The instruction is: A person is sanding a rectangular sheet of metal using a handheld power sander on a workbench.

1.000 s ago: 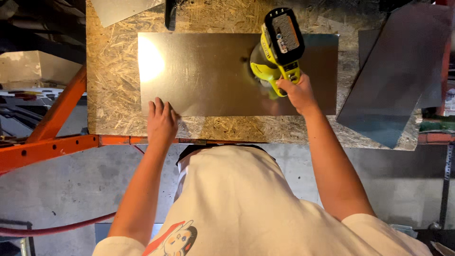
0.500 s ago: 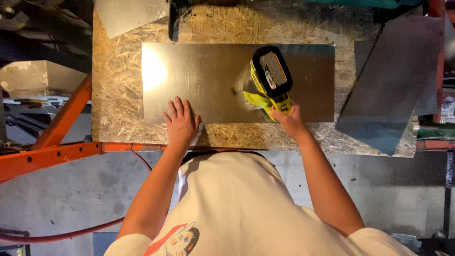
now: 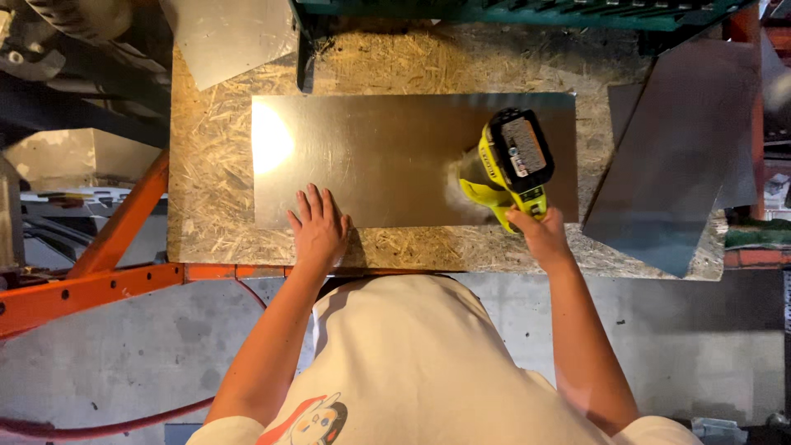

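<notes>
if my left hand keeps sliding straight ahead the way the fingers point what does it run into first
The left hand already lies on the metal sheet; ahead it likely meets only bare sheet, then the chipboard top.

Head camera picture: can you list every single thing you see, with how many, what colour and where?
Metal sheet: one, dull grey with a bright glare spot, flat on the board's middle.
Cordless power tool: one, yellow-green and black, on the sheet's right part.
Chipboard worktop: one, straw-coloured, under the sheet.
Spare metal sheets: two, grey, one leaning at the right, one at the top left.
Steel frame: one, orange, at the left below the board.
Concrete floor: grey, beneath.
Hose: one, red, bottom left.
Left hand: flat on the sheet's near edge.
Right hand: gripping the tool's handle.
T-shirt: one, white, bottom centre.
</notes>
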